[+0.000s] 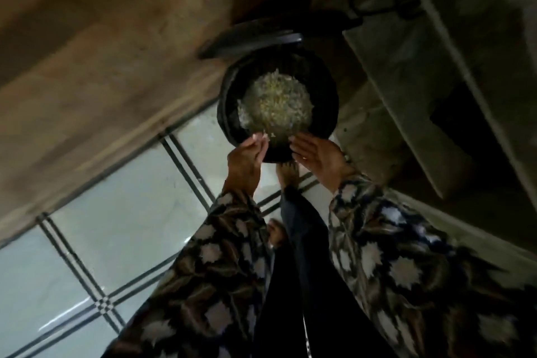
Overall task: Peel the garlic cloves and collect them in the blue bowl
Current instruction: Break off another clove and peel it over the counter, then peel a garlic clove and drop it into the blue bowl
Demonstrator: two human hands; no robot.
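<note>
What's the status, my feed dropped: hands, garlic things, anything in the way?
Left hand curled, hold unclear; right hand open, both above open black bin. Pale scraps inside bin; no cloves or blue bowl in view. Nothing blocking.

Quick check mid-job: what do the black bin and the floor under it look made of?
Bin: probably plastic, black and semi-gloss; its thin rim and raised lid catch a soft sheen. Floor: glazed tile, likely ceramic, pale and glossy, with streaky reflections and black striped borders. The dim, blurred frame leaves both somewhat open.
</note>
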